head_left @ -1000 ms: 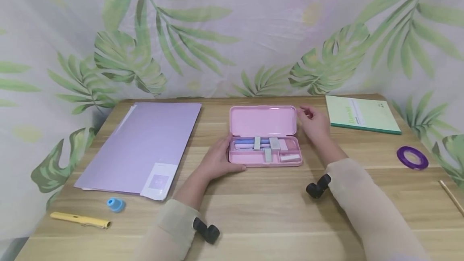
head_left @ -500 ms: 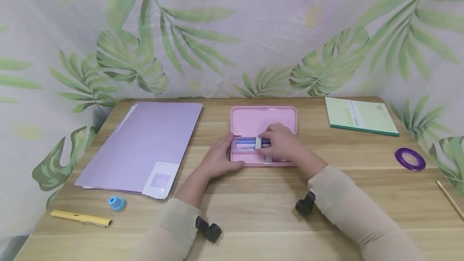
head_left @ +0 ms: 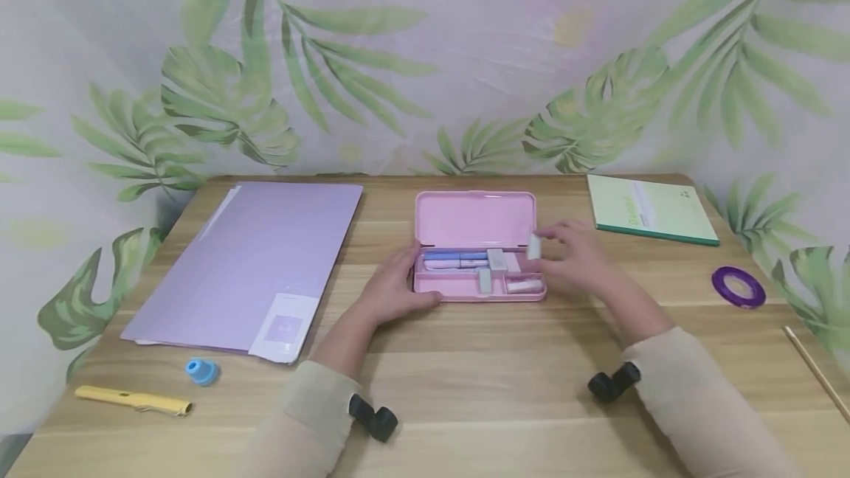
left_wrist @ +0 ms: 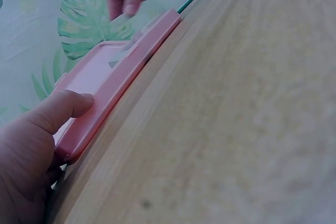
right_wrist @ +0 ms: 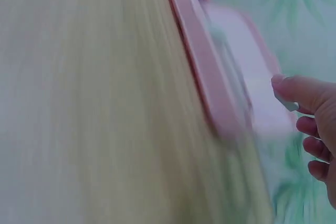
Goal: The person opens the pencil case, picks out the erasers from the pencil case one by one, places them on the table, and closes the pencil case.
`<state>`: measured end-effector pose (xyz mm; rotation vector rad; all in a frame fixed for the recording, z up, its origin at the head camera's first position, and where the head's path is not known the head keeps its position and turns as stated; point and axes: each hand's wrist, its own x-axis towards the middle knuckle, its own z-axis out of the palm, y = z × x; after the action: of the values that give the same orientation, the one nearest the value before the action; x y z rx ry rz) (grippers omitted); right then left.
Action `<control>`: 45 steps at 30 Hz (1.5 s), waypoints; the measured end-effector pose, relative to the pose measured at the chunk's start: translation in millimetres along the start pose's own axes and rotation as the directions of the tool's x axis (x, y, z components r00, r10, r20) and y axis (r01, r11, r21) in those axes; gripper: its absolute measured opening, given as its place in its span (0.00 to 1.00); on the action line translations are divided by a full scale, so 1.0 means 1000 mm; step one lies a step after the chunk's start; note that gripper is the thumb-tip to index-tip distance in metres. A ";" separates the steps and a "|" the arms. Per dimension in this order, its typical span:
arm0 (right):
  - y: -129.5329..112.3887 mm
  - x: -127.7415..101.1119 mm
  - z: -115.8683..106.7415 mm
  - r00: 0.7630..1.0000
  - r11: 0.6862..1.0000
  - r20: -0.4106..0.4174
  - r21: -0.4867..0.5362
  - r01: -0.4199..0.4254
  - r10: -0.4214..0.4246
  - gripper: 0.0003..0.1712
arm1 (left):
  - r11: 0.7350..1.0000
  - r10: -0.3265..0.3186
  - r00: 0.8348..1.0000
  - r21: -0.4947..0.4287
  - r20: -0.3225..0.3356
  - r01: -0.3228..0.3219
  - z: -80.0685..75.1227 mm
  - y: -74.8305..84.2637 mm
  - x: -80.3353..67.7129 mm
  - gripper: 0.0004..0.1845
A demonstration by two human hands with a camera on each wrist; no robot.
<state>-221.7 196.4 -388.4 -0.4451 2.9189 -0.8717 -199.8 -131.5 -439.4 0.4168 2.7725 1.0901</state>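
One folder (head_left: 246, 264) and one notebook (head_left: 654, 209) flank a pink case (head_left: 474, 220), left hand (head_left: 393, 290) gripping it, right hand (head_left: 583, 258) pinching a pale block (head_left: 534, 246).

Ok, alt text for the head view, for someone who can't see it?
A person's right hand pinches a pale block at the right end of an open pink pencil case, whose left end the left hand grips. On the wooden table, a purple folder, blue piece and yellow pen lie at left; a green notebook, purple ring and thin stick at right.
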 end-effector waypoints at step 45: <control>-0.053 0.013 0.037 0.910 0.888 0.134 -0.201 0.414 -0.394 0.08 | 1.000 -0.005 1.000 0.021 0.011 0.005 -0.002 0.002 -0.001 0.58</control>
<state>-215.5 130.7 -390.3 -1.1123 2.8954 -0.5274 -198.6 -131.9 -436.7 0.4170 2.7758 1.0557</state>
